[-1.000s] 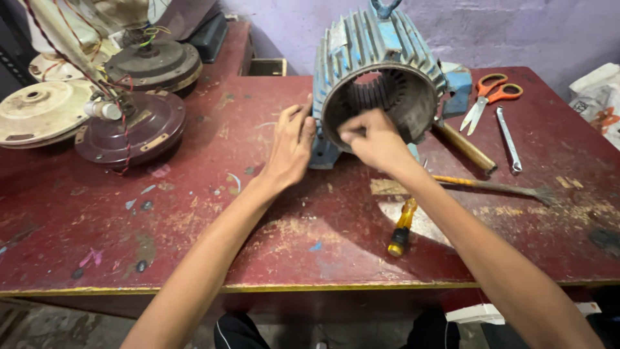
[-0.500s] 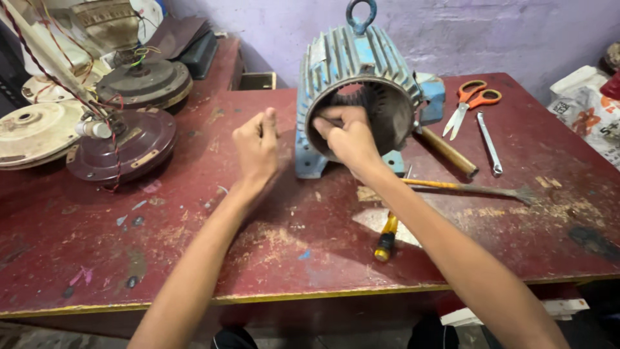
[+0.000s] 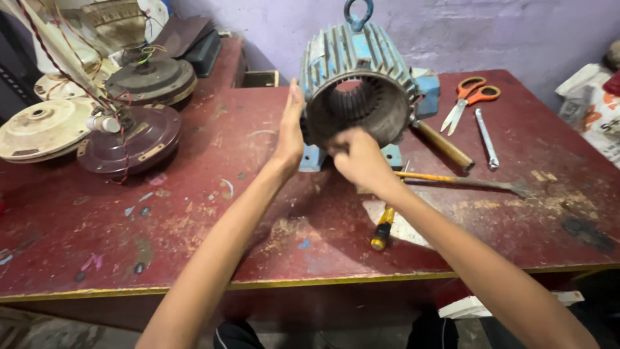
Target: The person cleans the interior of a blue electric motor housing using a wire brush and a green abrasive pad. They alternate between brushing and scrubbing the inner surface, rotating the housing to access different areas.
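A crumpled white printed bag [image 3: 591, 106] with red and dark markings lies at the table's [image 3: 194, 213] far right edge.

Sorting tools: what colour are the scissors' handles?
Orange, on the scissors, seen in the head view.

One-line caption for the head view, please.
Left hand flat against finned blue motor housing, right hand at its open front, on a worn red table.

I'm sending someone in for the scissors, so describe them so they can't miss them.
Start at the red worktable and find the big blue ribbed motor housing at its back. Just right of it lie the scissors, beside a slim metal wrench. They alone have orange handles.
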